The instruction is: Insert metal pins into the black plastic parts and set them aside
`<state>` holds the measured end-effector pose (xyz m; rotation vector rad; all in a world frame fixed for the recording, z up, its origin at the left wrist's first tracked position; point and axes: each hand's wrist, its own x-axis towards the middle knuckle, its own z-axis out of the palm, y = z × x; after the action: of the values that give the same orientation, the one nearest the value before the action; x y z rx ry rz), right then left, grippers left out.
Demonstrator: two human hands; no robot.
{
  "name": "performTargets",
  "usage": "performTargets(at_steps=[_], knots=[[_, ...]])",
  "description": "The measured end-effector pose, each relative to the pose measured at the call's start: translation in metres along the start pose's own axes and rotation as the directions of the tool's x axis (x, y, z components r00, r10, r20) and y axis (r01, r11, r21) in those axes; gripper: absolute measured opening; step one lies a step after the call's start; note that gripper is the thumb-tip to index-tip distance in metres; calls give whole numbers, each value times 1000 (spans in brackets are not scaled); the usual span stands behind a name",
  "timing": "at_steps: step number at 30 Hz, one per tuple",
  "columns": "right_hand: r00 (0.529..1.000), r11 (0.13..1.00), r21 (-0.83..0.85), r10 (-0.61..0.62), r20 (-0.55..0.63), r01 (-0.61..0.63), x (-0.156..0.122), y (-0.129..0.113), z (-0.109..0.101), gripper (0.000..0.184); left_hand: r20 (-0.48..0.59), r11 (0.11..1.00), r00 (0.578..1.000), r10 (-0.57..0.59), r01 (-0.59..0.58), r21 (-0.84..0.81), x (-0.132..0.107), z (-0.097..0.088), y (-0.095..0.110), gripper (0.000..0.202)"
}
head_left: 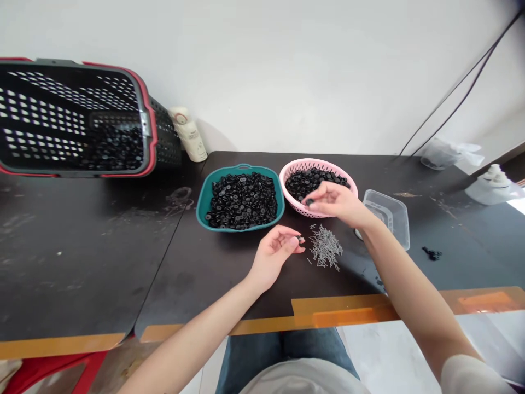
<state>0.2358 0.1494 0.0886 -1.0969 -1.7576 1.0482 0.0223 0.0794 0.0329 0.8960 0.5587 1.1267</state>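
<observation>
A pink plastic basket with small holes (318, 163) sits on a dark, flat counter (102, 273). It is full of small, round black discs (314, 183). Just left of the basket is a teal plastic bowl (240, 230) of black discs with holes (241, 201). Just in front of the basket lies a loose pile of thin grey metal nails (325, 247). Just right of it is a clear plastic box (388, 216).

The right hand (336, 203) is narrow and hangs at the basket's front rim, its fingertips pinching one small black disc (309, 202). The left hand (273, 257) is also narrow, in front of the basket, and holds a tiny dark bit (301, 239). A firm, slow pinch suits parts this small, so they do not slip.

The fingers hide most of the tiny bit, so its shape is hard to tell. Far left of the pink basket, a big black mesh basket with a red rim (143, 109) lies tipped, and its dark inside is hard to make out.
</observation>
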Motion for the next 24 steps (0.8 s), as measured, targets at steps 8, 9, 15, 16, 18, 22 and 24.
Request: performTargets(at_steps=[8, 9, 15, 16, 18, 22, 24], knots=[[984, 820, 558, -43, -170, 132, -49, 10, 60, 23, -19, 851, 917, 398, -362, 380, -11, 4, 8, 17], [984, 807, 575, -39, -172, 133, -50, 12, 64, 23, -24, 845, 916, 400, -359, 397, -11, 5, 8, 17], [981, 802, 591, 35, -190, 86, -53, 7, 72, 37, -63, 896, 938, 341, -304, 323, -10, 9, 10, 12], [979, 810, 579, 33, -202, 93, -54, 6, 73, 37, -64, 897, 937, 344, -308, 317, -10, 9, 10, 11], [975, 823, 555, 6, -220, 120, -56, 5, 74, 30, -51, 891, 932, 360, -327, 317, -11, 9, 10, 11], [976, 835, 530, -40, -214, 150, -58, 4, 77, 25, -26, 874, 923, 385, -356, 331, -11, 9, 9, 10], [977, 838, 525, -41, -210, 148, -59, 4, 78, 25, -25, 864, 918, 395, -362, 349, -11, 8, 8, 11]])
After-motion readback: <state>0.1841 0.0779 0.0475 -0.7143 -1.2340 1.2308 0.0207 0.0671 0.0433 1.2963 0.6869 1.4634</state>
